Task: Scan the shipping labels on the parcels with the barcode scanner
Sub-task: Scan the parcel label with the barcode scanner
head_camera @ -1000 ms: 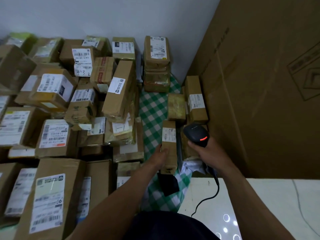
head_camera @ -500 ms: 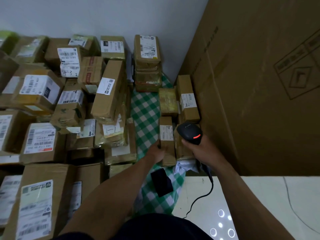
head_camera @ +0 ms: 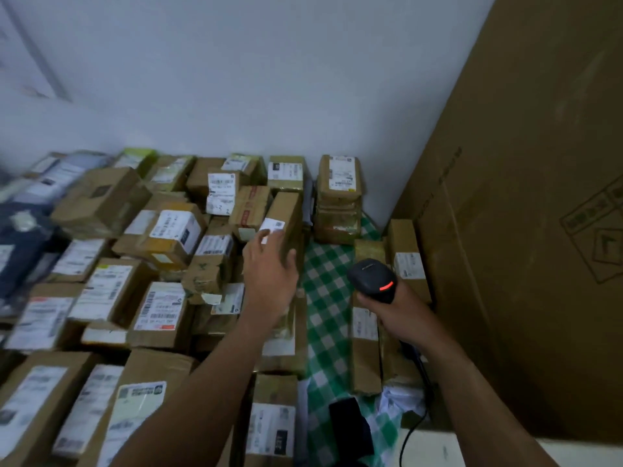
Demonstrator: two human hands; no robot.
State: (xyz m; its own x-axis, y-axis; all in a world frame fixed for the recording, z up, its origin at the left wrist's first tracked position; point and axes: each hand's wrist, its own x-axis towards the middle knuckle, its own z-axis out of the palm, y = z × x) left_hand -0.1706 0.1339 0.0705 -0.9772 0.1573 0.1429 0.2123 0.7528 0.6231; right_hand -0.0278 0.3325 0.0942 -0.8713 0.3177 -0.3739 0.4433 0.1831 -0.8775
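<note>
My right hand (head_camera: 401, 311) grips a black corded barcode scanner (head_camera: 372, 279) with a red light on its head, held over the narrow parcels by the big carton. My left hand (head_camera: 269, 267) reaches out with fingers spread onto the near end of a long tilted brown parcel (head_camera: 286, 217) that carries a small white label (head_camera: 272, 226). It touches the parcel; whether it grips it I cannot tell. The narrow parcel (head_camera: 364, 338) with a white label lies on the green checked cloth (head_camera: 325, 281), free of my hands.
Many labelled brown parcels (head_camera: 158, 308) are piled across the left and back against the white wall. A huge cardboard carton (head_camera: 522, 230) walls off the right. A stack of parcels (head_camera: 338, 197) stands in the corner. A black object (head_camera: 350, 429) lies on the cloth near me.
My left hand let go of the narrow parcel and moved up and left onto the long tilted parcel. The view tilted upward. The scanner stayed in my right hand.
</note>
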